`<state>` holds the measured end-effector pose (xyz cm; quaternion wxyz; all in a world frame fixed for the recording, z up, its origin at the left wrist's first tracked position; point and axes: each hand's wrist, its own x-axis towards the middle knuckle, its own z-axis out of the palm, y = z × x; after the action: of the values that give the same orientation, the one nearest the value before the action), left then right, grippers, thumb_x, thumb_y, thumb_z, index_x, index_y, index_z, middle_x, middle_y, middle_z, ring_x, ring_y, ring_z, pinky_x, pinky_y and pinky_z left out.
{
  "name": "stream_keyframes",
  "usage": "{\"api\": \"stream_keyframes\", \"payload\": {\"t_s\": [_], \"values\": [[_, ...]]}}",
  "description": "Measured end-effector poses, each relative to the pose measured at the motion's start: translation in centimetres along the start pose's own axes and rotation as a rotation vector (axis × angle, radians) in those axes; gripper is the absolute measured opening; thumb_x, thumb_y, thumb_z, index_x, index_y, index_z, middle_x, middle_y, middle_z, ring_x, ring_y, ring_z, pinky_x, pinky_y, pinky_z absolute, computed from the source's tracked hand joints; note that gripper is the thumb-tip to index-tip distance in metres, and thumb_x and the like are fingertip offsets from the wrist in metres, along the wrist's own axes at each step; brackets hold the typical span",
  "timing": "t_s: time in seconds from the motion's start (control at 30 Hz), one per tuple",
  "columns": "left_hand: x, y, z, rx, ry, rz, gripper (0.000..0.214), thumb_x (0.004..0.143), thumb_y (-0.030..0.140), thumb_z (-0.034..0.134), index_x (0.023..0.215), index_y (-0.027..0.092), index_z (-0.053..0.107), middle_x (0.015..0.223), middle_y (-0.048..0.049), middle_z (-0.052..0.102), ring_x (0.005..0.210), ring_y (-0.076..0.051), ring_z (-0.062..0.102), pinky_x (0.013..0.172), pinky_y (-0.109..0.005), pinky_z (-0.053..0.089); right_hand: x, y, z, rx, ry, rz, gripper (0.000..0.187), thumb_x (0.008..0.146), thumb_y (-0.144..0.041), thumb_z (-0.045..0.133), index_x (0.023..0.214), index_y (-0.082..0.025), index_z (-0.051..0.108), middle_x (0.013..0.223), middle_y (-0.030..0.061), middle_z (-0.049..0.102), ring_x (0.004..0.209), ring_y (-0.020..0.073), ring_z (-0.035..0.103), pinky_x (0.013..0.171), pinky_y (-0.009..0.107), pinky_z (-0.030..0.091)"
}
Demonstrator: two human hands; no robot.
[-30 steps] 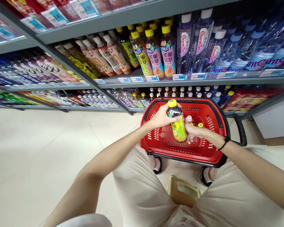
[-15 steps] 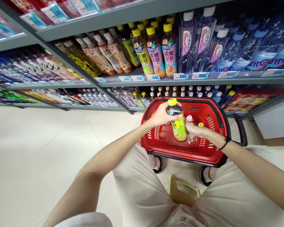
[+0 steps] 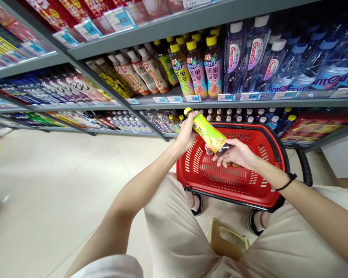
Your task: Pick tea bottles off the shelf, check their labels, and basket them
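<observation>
The bottle (image 3: 208, 134) has a yellow-green label and yellow cap; the basket (image 3: 266, 154) is red with black rim; the shelves (image 3: 220, 103) are grey.

There is just the one camera, worn on the person's head, looking forward and steeply down over the lap and both forearms. It sits close above the red basket (image 3: 249, 189) by the feet, and faces the drink shelves (image 3: 220, 102), which run off to the left along the pale floor (image 3: 46, 185). The shelf lines bend wide toward the picture's edges.
</observation>
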<state>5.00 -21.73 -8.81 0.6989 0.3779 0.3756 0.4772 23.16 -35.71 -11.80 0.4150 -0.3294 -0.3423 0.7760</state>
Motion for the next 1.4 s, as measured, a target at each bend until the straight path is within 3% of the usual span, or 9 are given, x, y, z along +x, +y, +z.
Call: {"api": "stream_keyframes", "payload": {"t_s": [0.1, 0.23, 0.37, 0.5, 0.63, 0.73, 1.03, 1.23, 1.4], "values": [[0.0, 0.9, -0.2, -0.122, -0.058, 0.001, 0.036, 0.081, 0.051, 0.079, 0.098, 0.021, 0.070, 0.098, -0.0050, 0.076, 0.092, -0.021, 0.071, 0.095, -0.037, 0.058, 0.0, -0.1, 0.3, -0.084, 0.175, -0.163, 0.051, 0.085, -0.060, 0.080, 0.101, -0.012, 0.072, 0.089, 0.0141, 0.078, 0.072, 0.0209, 0.074, 0.061, 0.028, 0.060], [-0.2, 1.8, -0.5, -0.190, -0.106, -0.022, 0.059, 0.087, 0.075, 0.058, 0.104, 0.020, 0.072, 0.106, -0.0094, 0.079, 0.113, -0.030, 0.073, 0.104, -0.044, 0.058, -0.3, -0.1, 0.8, -0.256, 0.317, -0.296, 0.051, 0.076, -0.054, 0.091, 0.103, -0.015, 0.070, 0.097, 0.0115, 0.078, 0.079, 0.0211, 0.075, 0.070, 0.031, 0.065], [-0.6, 2.1, -0.6, -0.155, -0.139, 0.002, 0.065, 0.087, 0.079, 0.052, 0.105, 0.020, 0.073, 0.116, -0.0112, 0.079, 0.131, -0.034, 0.067, 0.111, -0.050, 0.055, -0.7, 0.6, 1.2, -0.438, 0.393, -0.400, 0.060, 0.071, -0.049, 0.095, 0.114, -0.019, 0.065, 0.112, 0.0119, 0.078, 0.094, 0.0263, 0.077, 0.081, 0.039, 0.066], [-0.8, 2.2, -0.5, -0.164, -0.147, -0.001, 0.064, 0.088, 0.077, 0.050, 0.098, 0.018, 0.074, 0.115, -0.0123, 0.080, 0.134, -0.035, 0.065, 0.114, -0.051, 0.054, -1.3, 1.0, 0.7, -0.833, 0.472, -0.524, 0.071, 0.073, -0.047, 0.093, 0.130, -0.021, 0.061, 0.121, 0.0128, 0.076, 0.104, 0.0307, 0.076, 0.093, 0.047, 0.064], [-1.0, 2.3, -0.5, -0.172, -0.155, 0.005, 0.074, 0.087, 0.083, 0.042, 0.089, 0.017, 0.076, 0.110, -0.0142, 0.081, 0.132, -0.035, 0.067, 0.114, -0.052, 0.054, -1.7, 1.0, -0.2, -1.210, 0.475, -0.602, 0.071, 0.077, -0.046, 0.091, 0.135, -0.019, 0.060, 0.123, 0.0128, 0.074, 0.107, 0.0312, 0.075, 0.096, 0.047, 0.062], [-1.0, 2.4, -0.5, -0.178, -0.166, 0.017, 0.078, 0.087, 0.084, 0.038, 0.085, 0.017, 0.077, 0.108, -0.0145, 0.081, 0.131, -0.036, 0.067, 0.114, -0.052, 0.053, -1.7, 1.0, -0.5, -1.288, 0.484, -0.618, 0.070, 0.080, -0.045, 0.089, 0.137, -0.019, 0.058, 0.125, 0.0127, 0.074, 0.106, 0.0305, 0.075, 0.095, 0.045, 0.062], [-1.4, 2.5, -0.1, -0.170, -0.134, -0.001, 0.078, 0.089, 0.084, 0.037, 0.087, 0.016, 0.076, 0.109, -0.0151, 0.081, 0.130, -0.034, 0.069, 0.112, -0.050, 0.054, -1.7, 0.7, 0.0, -1.163, 0.471, -0.538, 0.072, 0.075, -0.048, 0.092, 0.133, -0.021, 0.060, 0.120, 0.0101, 0.076, 0.102, 0.0299, 0.075, 0.090, 0.043, 0.062], [-1.6, 2.9, -0.1, -0.199, -0.127, 0.023, 0.065, 0.089, 0.079, 0.045, 0.083, 0.019, 0.071, 0.109, -0.0119, 0.082, 0.129, -0.033, 0.070, 0.113, -0.049, 0.055, -1.3, 1.3, 0.8, -0.655, 0.338, -0.393, 0.059, 0.088, -0.054, 0.079, 0.133, -0.020, 0.062, 0.109, 0.0082, 0.076, 0.084, 0.0213, 0.072, 0.076, 0.036, 0.061], [-1.6, 2.9, -0.2, -0.142, -0.134, 0.030, 0.063, 0.087, 0.079, 0.049, 0.089, 0.020, 0.070, 0.108, -0.0107, 0.081, 0.131, -0.035, 0.067, 0.111, -0.054, 0.056, -1.3, 1.3, 1.7, -0.314, 0.206, -0.233, 0.049, 0.089, -0.062, 0.074, 0.107, -0.017, 0.064, 0.082, 0.0033, 0.066, 0.058, 0.0131, 0.053, 0.051, 0.026, 0.041]]}}
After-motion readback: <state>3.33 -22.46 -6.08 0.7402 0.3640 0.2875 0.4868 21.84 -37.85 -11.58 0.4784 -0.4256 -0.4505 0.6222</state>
